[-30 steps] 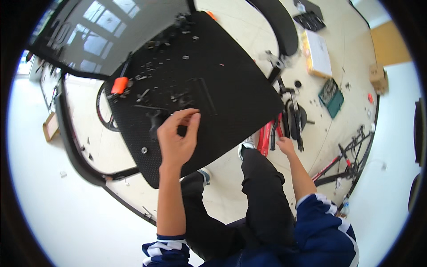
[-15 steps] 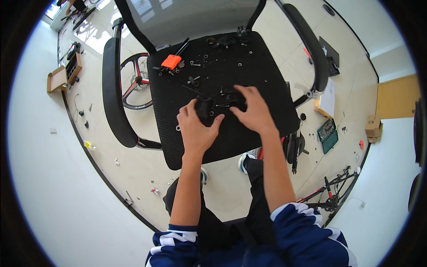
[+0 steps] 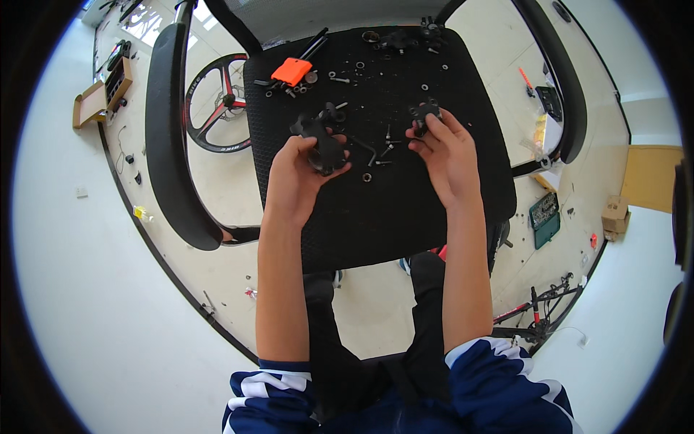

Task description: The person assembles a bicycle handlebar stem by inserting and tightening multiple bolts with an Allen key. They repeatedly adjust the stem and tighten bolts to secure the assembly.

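Above the left part of the black chair seat (image 3: 405,210), my left hand (image 3: 290,177) is closed round a chunky black mechanical part (image 3: 327,153) with a rounded body. My right hand (image 3: 457,159) pinches a smaller black mechanical part (image 3: 423,113) between thumb and fingers. On the seat between them lie a dark hex key (image 3: 367,150), a few small bolts (image 3: 388,145) and a small metal ring (image 3: 366,177). Another small black piece (image 3: 330,112) shows just beyond the left-hand part; whether the two touch, I cannot tell.
Farther back on the seat are an orange tool holder (image 3: 291,71), more black parts (image 3: 396,42) and scattered washers and bolts. Armrests flank the seat. A spoked wheel (image 3: 228,101) is at left; a green case (image 3: 544,220) and a bike frame (image 3: 538,315) are on the floor at right.
Both hands have closed on black parts and lifted them, moving apart. My right hand has gone farther right. The view has shifted, so the seat appears higher.
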Demonstrator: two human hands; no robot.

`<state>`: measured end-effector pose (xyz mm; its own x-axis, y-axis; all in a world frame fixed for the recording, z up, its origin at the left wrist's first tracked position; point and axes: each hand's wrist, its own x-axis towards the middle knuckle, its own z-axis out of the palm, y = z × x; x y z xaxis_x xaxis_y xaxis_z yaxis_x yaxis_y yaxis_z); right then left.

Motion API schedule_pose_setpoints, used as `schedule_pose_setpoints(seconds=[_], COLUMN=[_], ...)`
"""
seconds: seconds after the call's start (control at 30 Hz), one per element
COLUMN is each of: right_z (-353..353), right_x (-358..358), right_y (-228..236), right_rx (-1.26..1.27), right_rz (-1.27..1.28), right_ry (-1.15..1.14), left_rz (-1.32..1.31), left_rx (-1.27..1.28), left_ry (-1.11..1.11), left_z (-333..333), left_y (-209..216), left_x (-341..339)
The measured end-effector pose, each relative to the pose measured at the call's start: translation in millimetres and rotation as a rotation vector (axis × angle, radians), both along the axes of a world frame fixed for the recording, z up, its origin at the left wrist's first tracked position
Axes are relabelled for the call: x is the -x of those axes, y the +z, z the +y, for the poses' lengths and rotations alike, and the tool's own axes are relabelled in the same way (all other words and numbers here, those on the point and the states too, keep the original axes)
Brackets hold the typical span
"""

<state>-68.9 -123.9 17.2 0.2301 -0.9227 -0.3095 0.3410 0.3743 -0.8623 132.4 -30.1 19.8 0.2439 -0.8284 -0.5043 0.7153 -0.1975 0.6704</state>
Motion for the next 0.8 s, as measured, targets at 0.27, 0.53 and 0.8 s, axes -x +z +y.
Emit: schedule_pose_setpoints(seconds=[0.27,0.53,0.8], right_z=[11,25,26], right_x=[1,-12,-8], right_y=[5,21,22], right_rx=[0.02,0.243,0.437], right_rz=[-0.022,0.2,0.251], right_ry=[0.344,0.608,0.616], left_rz=[-1.203,-1.058,-0.839], left_rx=[0.05,0.273,0.22], left_ry=[-0.27,-0.303,-0.44], left_z=[6,13,12], left_y=[-2,-4,-4], left_x=[16,17,8])
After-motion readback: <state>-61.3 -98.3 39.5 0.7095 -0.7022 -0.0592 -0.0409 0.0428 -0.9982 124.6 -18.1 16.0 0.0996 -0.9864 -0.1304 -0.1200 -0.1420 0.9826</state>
